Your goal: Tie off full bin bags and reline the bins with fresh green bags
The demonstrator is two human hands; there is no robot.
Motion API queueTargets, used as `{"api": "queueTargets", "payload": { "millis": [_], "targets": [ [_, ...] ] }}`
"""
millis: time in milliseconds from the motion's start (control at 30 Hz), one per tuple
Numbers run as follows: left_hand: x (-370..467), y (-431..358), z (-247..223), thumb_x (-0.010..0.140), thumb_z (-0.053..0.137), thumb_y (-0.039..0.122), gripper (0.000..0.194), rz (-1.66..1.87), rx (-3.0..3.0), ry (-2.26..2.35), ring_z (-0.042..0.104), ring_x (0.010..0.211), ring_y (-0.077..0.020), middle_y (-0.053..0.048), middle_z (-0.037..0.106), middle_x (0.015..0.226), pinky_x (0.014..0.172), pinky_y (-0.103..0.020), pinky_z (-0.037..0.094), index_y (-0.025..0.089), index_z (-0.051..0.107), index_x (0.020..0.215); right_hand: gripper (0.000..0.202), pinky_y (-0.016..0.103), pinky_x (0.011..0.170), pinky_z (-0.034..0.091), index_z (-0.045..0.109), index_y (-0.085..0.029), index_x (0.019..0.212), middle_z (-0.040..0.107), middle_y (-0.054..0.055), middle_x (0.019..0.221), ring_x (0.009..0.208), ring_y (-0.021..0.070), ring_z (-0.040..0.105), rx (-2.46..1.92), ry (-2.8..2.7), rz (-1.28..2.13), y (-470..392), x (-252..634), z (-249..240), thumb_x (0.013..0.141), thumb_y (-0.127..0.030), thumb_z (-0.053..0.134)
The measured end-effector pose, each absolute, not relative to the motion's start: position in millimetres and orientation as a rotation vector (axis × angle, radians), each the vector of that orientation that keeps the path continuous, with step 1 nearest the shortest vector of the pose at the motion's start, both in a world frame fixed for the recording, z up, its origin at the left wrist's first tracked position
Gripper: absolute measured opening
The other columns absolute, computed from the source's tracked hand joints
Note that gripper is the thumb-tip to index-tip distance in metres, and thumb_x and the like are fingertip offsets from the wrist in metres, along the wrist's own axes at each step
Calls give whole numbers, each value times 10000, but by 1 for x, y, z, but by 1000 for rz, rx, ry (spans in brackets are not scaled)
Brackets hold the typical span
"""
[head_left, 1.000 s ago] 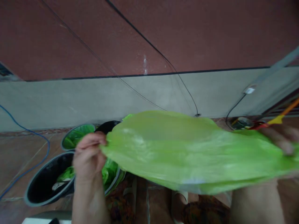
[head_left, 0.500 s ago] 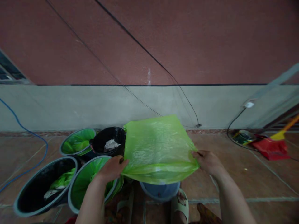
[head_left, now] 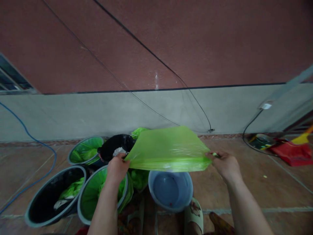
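Note:
A light-green plastic bag (head_left: 168,147) is stretched flat between my two hands. My left hand (head_left: 118,167) pinches its near left corner, and my right hand (head_left: 223,163) grips the near right corner with fingers closed. The bag's near edge is gathered into a folded band. Below it stands a grey-blue basin (head_left: 171,192) on the floor, partly covered by the bag, with a small red speck inside. Under my left forearm is a bin lined with green plastic (head_left: 86,199). Another green bag (head_left: 140,178) sits between that bin and the basin.
To the left stand a black bin (head_left: 41,199), a smaller green-lined bin (head_left: 85,150) and a black-lined bin (head_left: 116,143). A blue hose (head_left: 31,137) curves along the far left. On the right lie a red dustpan (head_left: 292,153) and a black cable (head_left: 246,127). My sandalled foot (head_left: 194,215) is beside the basin.
Both hands have risen slightly with the bag, whose near edge has lifted away, so more of the basin shows. The view has shifted a little, moving the bins rightward.

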State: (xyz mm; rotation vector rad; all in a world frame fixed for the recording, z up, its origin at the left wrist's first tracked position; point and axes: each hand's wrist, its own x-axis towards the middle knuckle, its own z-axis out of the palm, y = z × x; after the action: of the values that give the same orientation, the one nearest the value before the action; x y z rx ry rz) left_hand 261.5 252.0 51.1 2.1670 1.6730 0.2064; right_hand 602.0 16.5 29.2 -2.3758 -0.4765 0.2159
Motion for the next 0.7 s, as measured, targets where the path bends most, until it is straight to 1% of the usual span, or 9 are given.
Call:
{"api": "queueTargets", "payload": {
  "millis": [133, 233, 300, 333, 367, 467, 567, 633, 700],
  "targets": [
    [275, 243, 54, 715, 517, 67, 562, 325, 2156, 1479, 645, 752, -188, -28, 681, 764, 693, -251, 439, 114, 597, 1269, 329, 302, 573, 378, 730, -183, 864, 637, 31, 609, 574, 193, 554, -2139, -495, 236, 34, 581, 34, 646, -418, 658],
    [300, 218, 50, 667, 518, 33, 670, 316, 2126, 1126, 595, 684, -158, 6, 646, 731, 696, -252, 448, 129, 554, 1329, 297, 276, 623, 403, 710, -178, 815, 638, 4, 682, 628, 149, 540, -1723, -654, 543, 53, 545, 41, 613, -396, 709],
    [320, 196, 46, 663, 556, 48, 746, 295, 2084, 905, 590, 711, -154, 13, 655, 782, 729, -256, 467, 147, 484, 1399, 253, 256, 647, 396, 712, -186, 804, 633, -12, 714, 660, 126, 530, -1492, -747, 821, 65, 517, 47, 633, -369, 742],
    [329, 186, 43, 681, 585, 78, 721, 281, 2046, 798, 597, 738, -159, 4, 674, 831, 754, -264, 483, 157, 489, 1391, 242, 250, 650, 390, 714, -187, 808, 634, -14, 718, 668, 120, 525, -1384, -778, 963, 69, 504, 48, 642, -359, 754],
    [337, 176, 40, 715, 608, 119, 619, 281, 2020, 677, 611, 821, -174, -19, 693, 926, 819, -276, 494, 165, 549, 1329, 230, 247, 653, 384, 716, -186, 807, 633, -15, 718, 671, 116, 520, -1298, -807, 1086, 71, 493, 49, 651, -348, 763],
    [351, 161, 32, 763, 640, 203, 282, 252, 2021, 505, 599, 995, -210, -43, 700, 1054, 962, -298, 468, 176, 693, 1038, 197, 236, 656, 371, 707, -179, 775, 622, -19, 708, 673, 106, 503, -1173, -876, 1297, 75, 473, 47, 683, -342, 767],
    [352, 163, 25, 770, 629, 205, 166, 170, 2062, 459, 600, 952, -198, -26, 706, 1001, 929, -285, 479, 177, 704, 916, 209, 232, 658, 382, 701, -178, 783, 609, -22, 705, 674, 103, 500, -1189, -965, 1355, 73, 471, 45, 746, -381, 736],
    [351, 166, 22, 766, 616, 194, 130, 139, 2096, 449, 598, 918, -187, -20, 706, 956, 899, -273, 482, 175, 702, 861, 241, 240, 689, 416, 713, -181, 857, 633, -10, 741, 708, 112, 535, -1195, -1048, 1381, 70, 477, 50, 791, -413, 708],
    [353, 168, 18, 749, 615, 183, 105, 115, 2093, 472, 602, 893, -181, -22, 703, 911, 870, -263, 484, 166, 699, 811, 298, 259, 743, 457, 717, -189, 974, 682, 21, 848, 797, 133, 593, -1213, -1104, 1385, 62, 491, 59, 825, -443, 679]
  ]
}}
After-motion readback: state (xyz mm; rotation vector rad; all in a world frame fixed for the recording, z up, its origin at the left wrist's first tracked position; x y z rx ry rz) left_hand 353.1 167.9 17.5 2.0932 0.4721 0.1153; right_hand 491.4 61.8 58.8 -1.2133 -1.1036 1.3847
